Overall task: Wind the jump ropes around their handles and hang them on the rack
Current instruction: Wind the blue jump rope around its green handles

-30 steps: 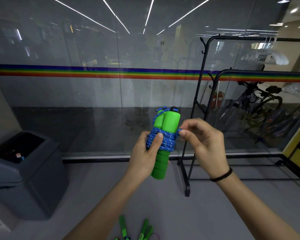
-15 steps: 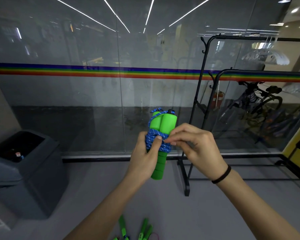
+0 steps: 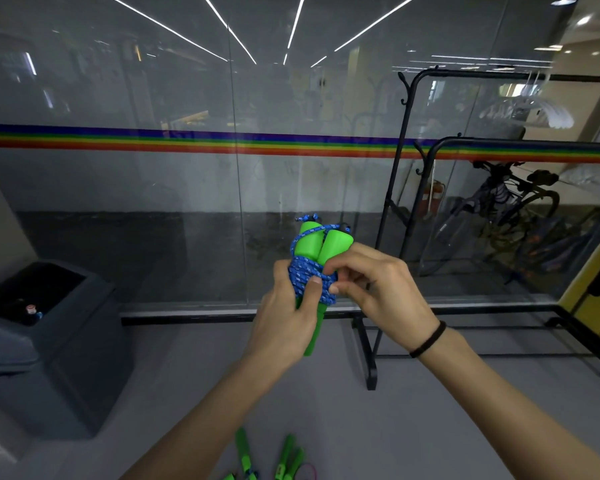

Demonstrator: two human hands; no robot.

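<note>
A jump rope with two green handles (image 3: 321,242) held side by side has its blue braided cord (image 3: 305,277) wound tightly around their middle. My left hand (image 3: 284,323) grips the bundle from the left, thumb pressed on the coils. My right hand (image 3: 378,292) is against the right side of the coils, its fingertips pinching the cord. The handles point up and slightly right. A black metal rack (image 3: 406,140) with hooks on its post stands to the right, behind my right hand.
More green jump rope handles (image 3: 284,457) lie on the grey floor at the bottom edge. A dark bin (image 3: 66,341) stands at the left. A glass wall with a rainbow stripe (image 3: 187,140) is straight ahead. White hangers (image 3: 530,110) hang on the rack.
My right hand has moved left from beside the handles onto the coils and now pinches the cord there. The bundle sits slightly lower.
</note>
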